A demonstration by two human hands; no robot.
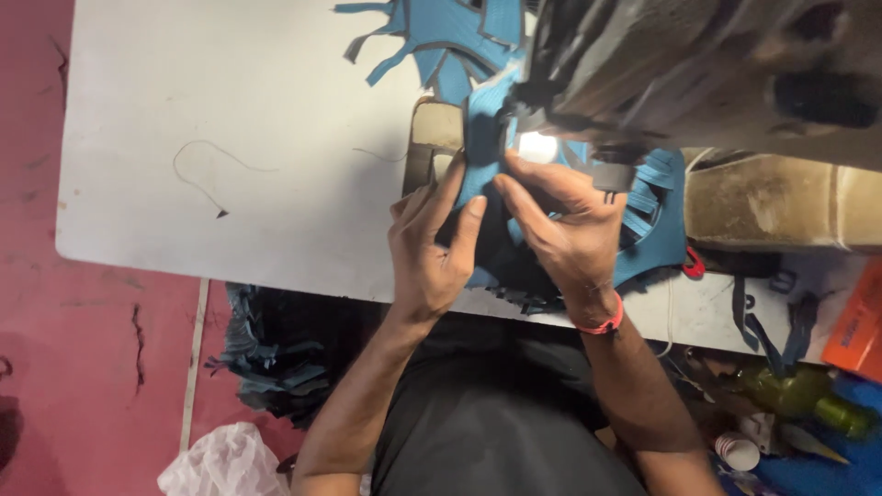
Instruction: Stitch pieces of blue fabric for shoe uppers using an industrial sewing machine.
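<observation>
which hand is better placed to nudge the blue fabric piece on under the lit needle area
Probably the right hand: its fingertips lie on the blue fabric piece beside the light; the left hand holds the edge further back.

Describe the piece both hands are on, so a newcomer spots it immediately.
Start at the white table and go to the sewing machine at its top right. Under the lit needle area lies a blue fabric piece, pinned by the left hand and right hand. Unlike the loose blue scraps farther up, it is the one being pressed.
</observation>
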